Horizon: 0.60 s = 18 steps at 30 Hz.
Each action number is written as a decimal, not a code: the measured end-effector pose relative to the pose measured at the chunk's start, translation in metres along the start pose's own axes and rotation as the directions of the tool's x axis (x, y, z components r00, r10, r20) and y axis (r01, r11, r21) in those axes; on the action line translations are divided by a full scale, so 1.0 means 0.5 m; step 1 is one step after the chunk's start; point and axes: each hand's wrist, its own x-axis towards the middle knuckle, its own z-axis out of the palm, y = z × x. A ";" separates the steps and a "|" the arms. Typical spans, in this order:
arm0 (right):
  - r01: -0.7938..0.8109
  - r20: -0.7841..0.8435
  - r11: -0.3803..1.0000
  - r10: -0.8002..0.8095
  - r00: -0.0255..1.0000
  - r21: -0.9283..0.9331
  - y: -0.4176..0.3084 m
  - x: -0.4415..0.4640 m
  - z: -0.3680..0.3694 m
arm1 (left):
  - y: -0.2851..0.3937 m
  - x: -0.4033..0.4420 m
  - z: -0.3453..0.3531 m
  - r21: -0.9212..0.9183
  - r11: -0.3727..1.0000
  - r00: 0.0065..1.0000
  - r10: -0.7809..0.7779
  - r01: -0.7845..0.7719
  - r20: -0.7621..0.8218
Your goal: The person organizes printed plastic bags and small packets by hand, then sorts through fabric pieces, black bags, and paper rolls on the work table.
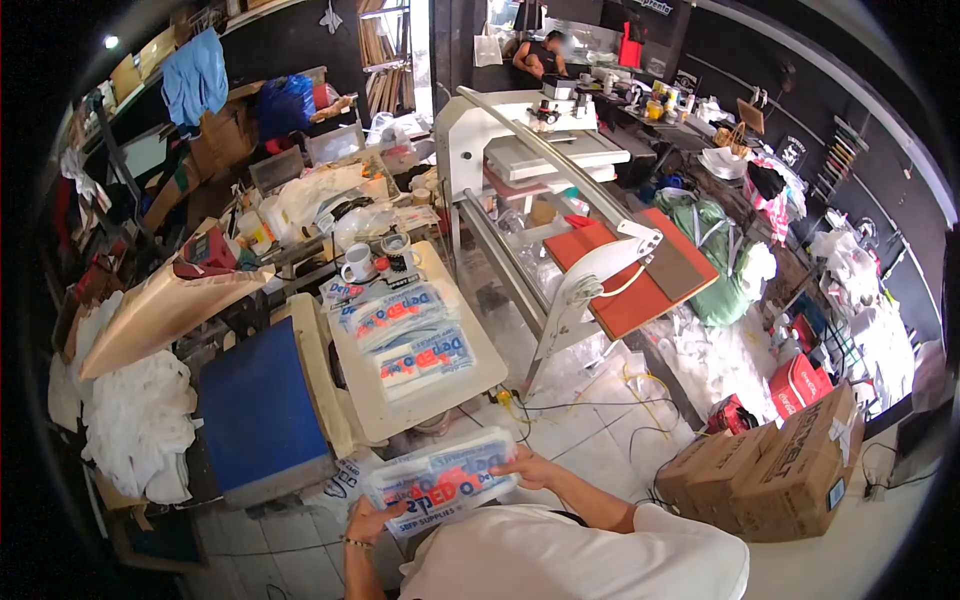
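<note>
The left hand (372, 524) pinches the near left corner of a printed sheet (445, 478), its thumb over the face. The right hand (527, 467) pinches the right edge. The sheet is held tilted in front of the person's white shirt (570, 555), just on the near side of the bench (470, 380); its blue and red print includes "DepED" and "SBFP SUPPLIES".

On the bench lie more sheets (428, 360) with like print, and past them, toward the far end, stand a white mug (357, 265) and a dark mug (397, 250). Left of the bench is a blue pad (262, 415), with a pile of white cloth (140, 425) farther left. On the right, a white press (460, 160) stands beyond the bench, with a red board (640, 270) on its near right side. Brown boxes (770, 470) sit at the near right. At the far side is another person (535, 62).
</note>
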 end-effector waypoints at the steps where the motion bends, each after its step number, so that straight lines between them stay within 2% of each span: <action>1: -0.002 0.001 1.000 0.002 1.000 -0.001 -0.005 0.000 0.003 | 0.000 -0.002 0.006 -0.048 0.999 0.999 -0.010 0.009 -0.032; 4: 0.000 0.012 1.000 0.000 1.000 0.004 -0.015 0.000 0.006 | 0.009 0.007 0.029 -0.042 0.999 0.998 0.036 -0.034 0.053; 8: 0.010 0.000 1.000 -0.010 1.000 0.009 -0.020 0.002 0.007 | 0.011 0.006 0.037 0.013 0.989 0.988 0.149 -0.150 0.045; 10: 0.007 -0.013 1.000 -0.007 1.000 -0.017 -0.016 0.003 0.005 | -0.001 0.005 0.025 0.153 0.976 0.988 0.153 -0.154 0.020; 11: 0.011 -0.015 0.999 -0.012 1.000 -0.030 -0.012 0.010 -0.001 | -0.004 -0.003 0.027 0.146 0.978 0.989 0.149 -0.149 0.008; 13: 0.001 -0.013 0.999 -0.001 1.000 -0.046 -0.011 0.018 0.001 | 0.001 -0.019 0.036 -0.082 0.994 0.987 0.064 -0.077 -0.150; 18: -0.100 0.062 0.994 0.102 0.993 -0.039 -0.072 0.037 0.059 | 0.035 -0.047 0.046 -0.086 0.996 0.965 -0.013 -0.010 -0.260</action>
